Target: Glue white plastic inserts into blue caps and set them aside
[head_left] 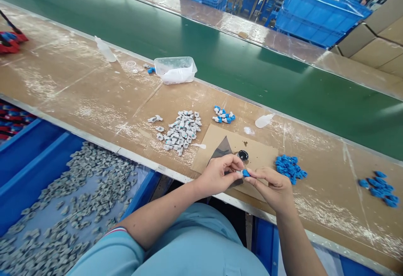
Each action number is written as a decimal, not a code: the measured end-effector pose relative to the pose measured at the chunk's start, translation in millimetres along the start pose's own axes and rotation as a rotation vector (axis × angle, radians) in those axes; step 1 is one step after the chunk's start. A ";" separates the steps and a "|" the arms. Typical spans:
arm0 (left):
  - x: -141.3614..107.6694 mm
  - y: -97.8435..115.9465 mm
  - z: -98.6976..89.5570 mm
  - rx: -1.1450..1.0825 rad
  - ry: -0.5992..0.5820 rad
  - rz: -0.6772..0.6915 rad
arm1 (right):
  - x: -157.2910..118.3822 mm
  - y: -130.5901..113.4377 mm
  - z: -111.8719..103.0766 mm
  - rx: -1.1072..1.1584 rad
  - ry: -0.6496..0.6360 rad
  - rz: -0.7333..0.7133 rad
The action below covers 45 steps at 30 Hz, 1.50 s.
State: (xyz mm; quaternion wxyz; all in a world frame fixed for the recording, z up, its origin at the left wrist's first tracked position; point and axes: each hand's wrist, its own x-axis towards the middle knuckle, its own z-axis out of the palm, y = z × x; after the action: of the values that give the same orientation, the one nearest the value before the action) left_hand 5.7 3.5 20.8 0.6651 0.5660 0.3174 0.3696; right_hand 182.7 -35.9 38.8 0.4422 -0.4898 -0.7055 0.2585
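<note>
Two hands (216, 175), stubby blue-tipped piece (246, 173) pinched, flat cardboard (266, 153)

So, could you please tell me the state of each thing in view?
Left hand: pinching the whitish end of the small piece
Right hand: pinching its blue end
Small round pot: open, dark inside
Clear tub: open, something white inside
Grey parts: loose, heaped
Blue parts: loose, in two heaps
Grey-and-blue pieces: joined, clustered
Blue bin at left: open, more grey parts inside
Green belt: moving or stopped, cannot tell
</note>
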 end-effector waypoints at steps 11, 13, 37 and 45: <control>25.9 5.3 -40.2 0.327 0.164 -0.027 | -33.6 28.7 -32.4 -0.385 0.335 0.322; 38.5 10.1 -57.7 0.468 0.240 -0.033 | -46.2 38.9 -49.5 -0.479 0.467 0.480; 8.3 16.6 -116.7 0.908 0.548 0.010 | -68.7 48.5 -58.7 -0.170 0.445 0.547; -5.5 14.8 -107.8 1.160 0.404 0.065 | -35.7 36.9 -37.2 -0.205 0.300 0.312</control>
State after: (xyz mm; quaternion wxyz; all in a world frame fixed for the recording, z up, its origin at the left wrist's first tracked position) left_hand -89.7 56.0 18.5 0.1637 0.7638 0.5691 0.2568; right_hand 237.0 -57.0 13.8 0.4450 -0.6681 -0.5700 0.1752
